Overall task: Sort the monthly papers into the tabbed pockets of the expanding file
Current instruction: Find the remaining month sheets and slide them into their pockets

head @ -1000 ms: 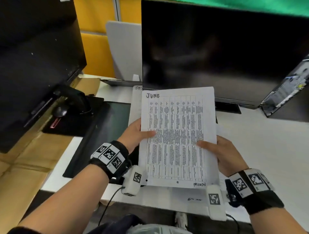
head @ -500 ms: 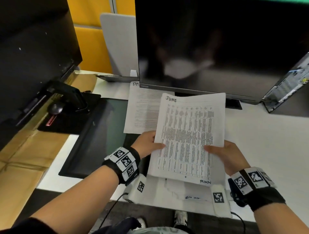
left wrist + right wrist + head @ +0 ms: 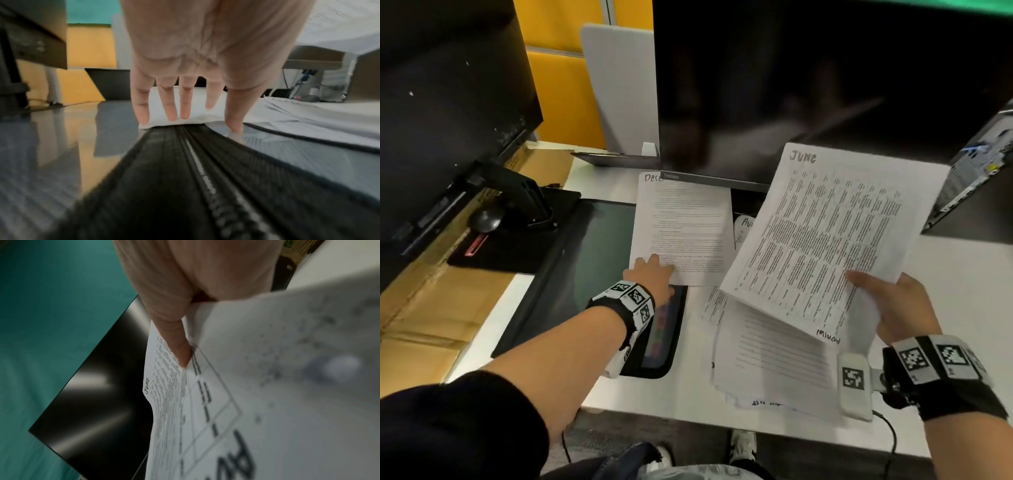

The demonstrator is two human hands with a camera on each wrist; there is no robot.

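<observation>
My right hand (image 3: 876, 294) pinches the "June" sheet (image 3: 822, 240) at its near right corner and holds it tilted above the desk; the thumb (image 3: 174, 344) lies on its printed face. My left hand (image 3: 654, 270) reaches forward, its straight fingers (image 3: 172, 112) resting on the near left corner of the "Dec" sheet (image 3: 685, 226). That sheet lies partly on the dark zippered expanding file (image 3: 585, 274), which lies flat. Coloured tabs (image 3: 661, 329) show by my left wrist. A loose stack of papers (image 3: 767, 363) lies under the June sheet.
A large black monitor (image 3: 791, 85) stands right behind the papers, and a second one (image 3: 448, 102) with its stand base (image 3: 517, 233) is at the left. A computer case (image 3: 976, 178) is at the far right. Cardboard (image 3: 421, 308) lies left of the white desk (image 3: 962, 291).
My left hand let go of the June sheet and reached forward-left onto the Dec sheet. My right hand swung the June sheet up and to the right, uncovering the stack.
</observation>
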